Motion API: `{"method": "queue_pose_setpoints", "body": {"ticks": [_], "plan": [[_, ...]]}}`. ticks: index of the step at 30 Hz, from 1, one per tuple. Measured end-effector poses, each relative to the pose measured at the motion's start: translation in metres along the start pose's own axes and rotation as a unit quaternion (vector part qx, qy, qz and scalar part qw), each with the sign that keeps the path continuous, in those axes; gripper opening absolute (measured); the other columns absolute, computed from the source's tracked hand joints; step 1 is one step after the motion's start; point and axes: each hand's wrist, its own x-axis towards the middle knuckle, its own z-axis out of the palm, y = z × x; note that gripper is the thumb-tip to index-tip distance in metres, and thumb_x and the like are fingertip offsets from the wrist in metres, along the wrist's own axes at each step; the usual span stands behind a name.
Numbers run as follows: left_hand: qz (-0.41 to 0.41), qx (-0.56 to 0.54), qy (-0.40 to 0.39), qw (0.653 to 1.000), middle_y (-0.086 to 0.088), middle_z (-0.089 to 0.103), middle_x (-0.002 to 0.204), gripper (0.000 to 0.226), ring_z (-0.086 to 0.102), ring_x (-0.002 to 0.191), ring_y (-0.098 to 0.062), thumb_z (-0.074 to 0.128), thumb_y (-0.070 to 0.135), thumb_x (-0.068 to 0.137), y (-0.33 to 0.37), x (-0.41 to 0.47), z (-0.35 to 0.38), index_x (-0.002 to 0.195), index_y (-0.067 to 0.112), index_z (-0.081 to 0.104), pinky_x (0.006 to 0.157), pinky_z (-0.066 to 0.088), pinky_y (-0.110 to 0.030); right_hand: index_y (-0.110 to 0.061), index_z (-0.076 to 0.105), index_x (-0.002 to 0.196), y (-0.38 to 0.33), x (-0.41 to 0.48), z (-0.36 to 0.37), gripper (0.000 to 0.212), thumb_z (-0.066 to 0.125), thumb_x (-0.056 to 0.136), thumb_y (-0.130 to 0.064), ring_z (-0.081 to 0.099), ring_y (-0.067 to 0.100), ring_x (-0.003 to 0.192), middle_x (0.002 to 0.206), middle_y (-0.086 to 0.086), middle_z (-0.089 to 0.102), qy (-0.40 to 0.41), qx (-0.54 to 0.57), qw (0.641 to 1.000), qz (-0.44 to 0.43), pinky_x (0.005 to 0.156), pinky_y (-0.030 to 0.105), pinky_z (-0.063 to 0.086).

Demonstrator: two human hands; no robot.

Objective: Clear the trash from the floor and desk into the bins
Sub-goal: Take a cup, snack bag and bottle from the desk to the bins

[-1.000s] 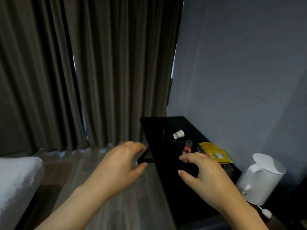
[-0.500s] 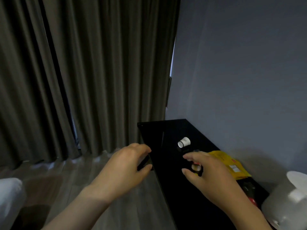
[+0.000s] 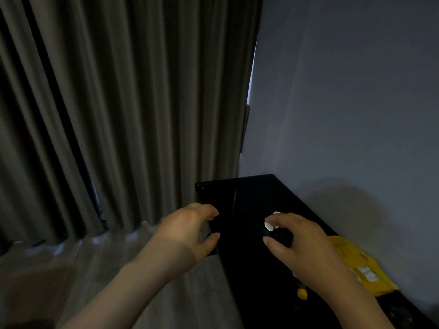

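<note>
A small white paper cup [image 3: 270,224] lies on its side on the black desk [image 3: 249,193]. My right hand [image 3: 299,243] is over it, forefinger and thumb spread around the cup, which mostly hides behind the fingers. Whether the fingers touch it I cannot tell. A yellow snack bag [image 3: 356,267] lies on the desk against the wall, to the right of that hand. A small yellow piece [image 3: 302,293] shows under my right wrist. My left hand [image 3: 190,231] hovers at the desk's left edge, fingers curled apart, holding nothing.
Dark grey curtains [image 3: 118,115] hang to the floor behind the desk's far end. A grey wall [image 3: 356,103] runs along the desk's right side. Wood floor [image 3: 95,269] lies to the left of the desk. No bin is in view.
The view has moved forward along the desk; the kettle and bed have left the frame. My right hand has reached from the red bottle area to the white cup.
</note>
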Motion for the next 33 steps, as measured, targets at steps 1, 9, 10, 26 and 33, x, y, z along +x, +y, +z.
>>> {"method": "queue_pose_setpoints", "body": {"ticks": [1,9,10,26,33], "plan": [[-0.002,-0.003,-0.002,1.0,0.012,0.06,0.113,0.054,0.058,0.106,-0.005,0.046,0.049,0.071,-0.008,0.01,0.003,0.119,0.028,0.058,0.091,0.044,-0.019,-0.029,0.059,0.122,0.002,0.009,0.005,0.038,0.066,0.084,-0.033,0.048,-0.006,0.102,0.107,-0.024,0.05,-0.001,-0.001,1.0,0.004,0.092,0.014,0.04],[0.044,-0.035,-0.035,0.998,0.011,0.059,0.114,0.055,0.058,0.105,-0.007,0.046,0.047,0.071,-0.076,0.095,0.019,0.121,0.027,0.056,0.092,0.046,-0.024,-0.029,0.06,0.12,0.009,0.084,0.044,0.038,0.068,0.083,-0.033,0.055,-0.001,0.099,0.11,-0.015,0.059,0.023,-0.013,0.999,0.047,0.087,0.013,0.043],[0.057,-0.037,-0.035,0.997,0.011,0.06,0.114,0.053,0.058,0.105,-0.006,0.048,0.047,0.073,-0.086,0.107,0.018,0.121,0.027,0.057,0.092,0.046,-0.023,-0.029,0.06,0.12,0.007,0.096,0.049,0.038,0.068,0.083,-0.033,0.055,-0.001,0.099,0.11,-0.015,0.059,0.03,-0.016,0.998,0.054,0.086,0.012,0.043],[0.193,-0.118,-0.132,0.965,0.01,0.06,0.107,0.046,0.058,0.096,-0.004,0.054,0.045,0.073,-0.163,0.269,0.057,0.115,0.026,0.059,0.088,0.049,-0.026,-0.037,0.063,0.105,0.009,0.188,0.088,0.028,0.071,0.08,-0.03,0.056,-0.006,0.092,0.099,-0.026,0.057,0.12,-0.085,0.961,0.235,0.075,-0.001,0.038],[0.257,-0.129,-0.153,0.945,0.012,0.057,0.11,0.037,0.055,0.098,-0.002,0.064,0.035,0.083,-0.127,0.318,0.091,0.118,0.027,0.057,0.09,0.047,-0.023,-0.028,0.062,0.117,0.046,0.197,0.067,0.036,0.069,0.082,-0.029,0.049,-0.005,0.094,0.112,-0.016,0.061,0.154,-0.102,0.938,0.292,0.073,-0.004,0.032]]}}
